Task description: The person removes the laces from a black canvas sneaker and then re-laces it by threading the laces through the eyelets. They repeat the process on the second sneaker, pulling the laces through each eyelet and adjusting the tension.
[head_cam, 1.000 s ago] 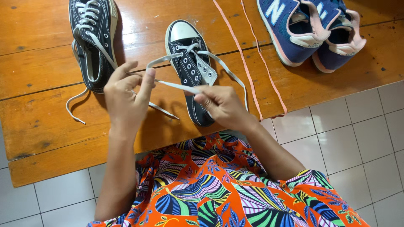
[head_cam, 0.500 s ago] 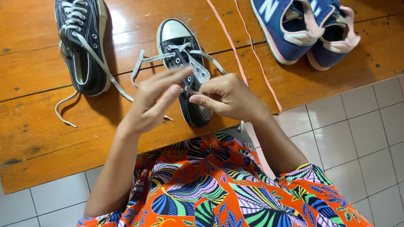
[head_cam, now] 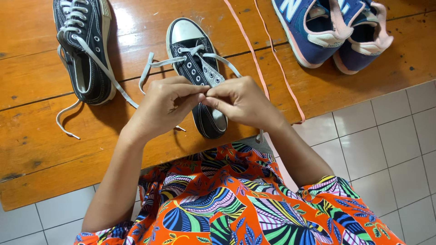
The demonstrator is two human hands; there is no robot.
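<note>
Lying near the bench's far-left corner, a black canvas sneaker (head_cam: 84,47) is on its side, its white lace trailing toward the near edge; it plays no part just now. Next along, the left hand (head_cam: 161,109) has its fingers curled together, thumb and forefinger pinching the white lace (head_cam: 156,63) right where it meets the right hand (head_cam: 240,102), which is closed in the same pinch from the other side. Both meet over the middle of the black sneaker (head_cam: 196,61), which sits toe-outward near the bench's near edge. To do this well, I judge the lace tip should stay flat and untwisted between the fingertips, fed straight through the eyelet while the other hand steadies the eyelet flap. Further right, 2 pink laces (head_cam: 268,63) run from the far edge to the near edge, and 2 blue sneakers (head_cam: 331,31) sit at the far-right corner
</note>
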